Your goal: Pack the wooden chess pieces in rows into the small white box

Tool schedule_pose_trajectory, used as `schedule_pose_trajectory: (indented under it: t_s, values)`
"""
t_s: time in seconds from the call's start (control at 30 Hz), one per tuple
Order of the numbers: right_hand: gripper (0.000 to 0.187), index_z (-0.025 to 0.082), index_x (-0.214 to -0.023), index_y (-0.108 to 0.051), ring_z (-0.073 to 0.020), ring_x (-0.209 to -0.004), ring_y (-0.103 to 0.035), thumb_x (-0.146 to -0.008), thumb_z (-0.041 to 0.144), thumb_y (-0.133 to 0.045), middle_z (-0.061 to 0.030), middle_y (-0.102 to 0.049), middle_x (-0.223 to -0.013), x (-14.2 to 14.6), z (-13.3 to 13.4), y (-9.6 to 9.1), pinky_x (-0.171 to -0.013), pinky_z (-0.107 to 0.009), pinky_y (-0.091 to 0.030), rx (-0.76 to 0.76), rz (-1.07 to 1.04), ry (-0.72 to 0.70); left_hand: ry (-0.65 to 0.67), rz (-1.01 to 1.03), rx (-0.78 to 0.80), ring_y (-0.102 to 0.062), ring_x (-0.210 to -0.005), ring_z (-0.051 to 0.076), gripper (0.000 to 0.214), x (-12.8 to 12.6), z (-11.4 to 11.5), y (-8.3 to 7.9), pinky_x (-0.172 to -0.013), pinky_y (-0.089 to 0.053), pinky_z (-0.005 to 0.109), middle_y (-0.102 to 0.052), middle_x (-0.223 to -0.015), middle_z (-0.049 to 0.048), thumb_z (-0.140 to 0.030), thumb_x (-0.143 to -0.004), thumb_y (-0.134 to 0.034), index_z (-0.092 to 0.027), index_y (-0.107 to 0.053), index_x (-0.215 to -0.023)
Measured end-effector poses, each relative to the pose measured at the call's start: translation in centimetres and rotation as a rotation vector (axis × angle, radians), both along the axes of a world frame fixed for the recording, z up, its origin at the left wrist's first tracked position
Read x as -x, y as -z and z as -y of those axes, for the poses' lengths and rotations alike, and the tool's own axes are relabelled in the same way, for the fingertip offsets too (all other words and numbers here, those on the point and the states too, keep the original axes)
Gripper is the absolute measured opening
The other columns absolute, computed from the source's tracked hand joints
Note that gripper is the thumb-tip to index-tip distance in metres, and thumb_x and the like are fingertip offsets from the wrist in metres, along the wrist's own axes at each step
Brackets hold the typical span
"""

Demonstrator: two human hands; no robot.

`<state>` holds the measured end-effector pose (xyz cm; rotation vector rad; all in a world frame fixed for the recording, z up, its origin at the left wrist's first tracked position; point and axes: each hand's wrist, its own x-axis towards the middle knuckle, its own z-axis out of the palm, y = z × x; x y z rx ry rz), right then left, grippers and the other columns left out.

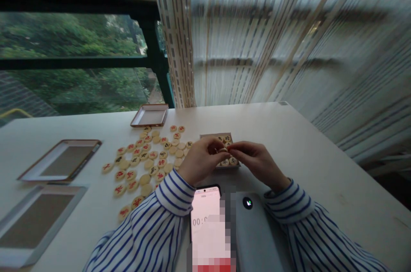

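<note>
My left hand (203, 156) is closed in a pinch on a round wooden Chinese chess piece (222, 150), held edge-on above a small box (215, 136). From the other side, the closed thumb and fingers of my right hand (253, 158) meet at the same piece. Inside the box lie several pieces with black characters, such as the chess piece (233, 161) near its front right corner. My hands cover much of the box. Left of them, loose Chinese chess pieces (162, 163) are spread over the table, some with red or black characters up, others blank side up.
A shallow open tray (134, 124) stands behind the loose pieces. Two more open box parts, a brown-rimmed one (99, 141) and a pale one (75, 193), lie at the left. A phone (205, 208) and a grey device (257, 233) lie between my forearms on the white table (321, 169).
</note>
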<state>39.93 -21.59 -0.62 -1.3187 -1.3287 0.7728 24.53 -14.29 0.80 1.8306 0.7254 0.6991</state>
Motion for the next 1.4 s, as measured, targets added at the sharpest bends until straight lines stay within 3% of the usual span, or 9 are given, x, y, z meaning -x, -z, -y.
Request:
schedule_pose_trajectory:
  t_s: [0.2, 0.43, 0.77, 1.13, 1.27, 1.4]
  values:
    - [0.014, 0.019, -0.087, -0.067, -0.0149, -0.072, -0.062, -0.077, 0.027, -0.061, -0.0034, -0.070, -0.082, 0.1, 0.1, 0.4, -0.063, -0.028, -0.050, -0.057, 0.060, 0.034, 0.022, 0.069, 0.155, -0.061, -0.068, 0.014, 0.018, 0.2, -0.2, -0.3, -0.064, -0.047, 0.025, -0.066, -0.073, 0.0049, -0.028, -0.071, -0.065, -0.012, -0.061, -0.078]
    - [0.018, 0.019, -0.096, -0.064, -0.0099, -0.061, -0.052, -0.081, 0.027, -0.058, -0.0030, -0.065, -0.084, 0.1, 0.4, 0.3, -0.051, -0.024, -0.042, -0.153, 0.305, 0.032, -0.028, 0.094, 0.279, -0.057, -0.059, 0.010, 0.016, 0.0, -0.2, -0.7, -0.057, -0.045, 0.021, -0.065, -0.066, 0.0028, -0.026, -0.073, -0.063, -0.011, -0.063, -0.075]
    - [0.021, 0.019, -0.101, -0.061, -0.0122, -0.073, -0.055, -0.080, 0.024, -0.059, -0.0060, -0.063, -0.094, -0.3, 0.3, 0.3, -0.064, -0.027, -0.048, -0.308, 0.563, 0.010, -0.072, 0.070, 0.389, -0.057, -0.057, 0.009, 0.015, -0.3, 0.1, -0.6, -0.056, -0.045, 0.021, -0.064, -0.065, 0.0029, -0.023, -0.073, -0.062, -0.009, -0.064, -0.077]
    - [0.025, 0.020, -0.105, -0.062, -0.0163, -0.081, -0.057, -0.081, 0.028, -0.057, -0.0086, -0.063, -0.096, -0.8, 0.4, 0.0, -0.074, -0.034, -0.050, -0.271, 0.611, -0.057, -0.007, 0.004, 0.272, -0.054, -0.052, 0.009, 0.016, -0.3, 0.2, -0.2, -0.051, -0.042, 0.021, -0.063, -0.061, 0.0022, -0.025, -0.075, -0.058, -0.011, -0.065, -0.074]
    - [0.021, 0.019, -0.099, -0.063, -0.0154, -0.078, -0.057, -0.080, 0.025, -0.056, -0.0075, -0.064, -0.090, -1.2, 0.5, -0.3, -0.073, -0.032, -0.049, -0.243, 0.649, -0.087, 0.045, -0.129, 0.086, -0.058, -0.059, 0.013, 0.022, 0.0, 0.0, -0.3, -0.055, -0.044, 0.023, -0.066, -0.066, 0.0045, -0.028, -0.078, -0.052, -0.013, -0.069, -0.077]
    - [0.022, 0.019, -0.099, -0.062, -0.0142, -0.074, -0.056, -0.077, 0.022, -0.058, -0.0058, -0.064, -0.088, -2.0, 0.6, -0.6, -0.069, -0.030, -0.048, -0.211, 0.697, -0.077, -0.005, -0.208, -0.117, -0.062, -0.069, 0.016, 0.027, 0.6, -0.5, -0.3, -0.061, -0.046, 0.025, -0.070, -0.079, 0.0053, -0.032, -0.079, -0.049, -0.016, -0.069, -0.087]
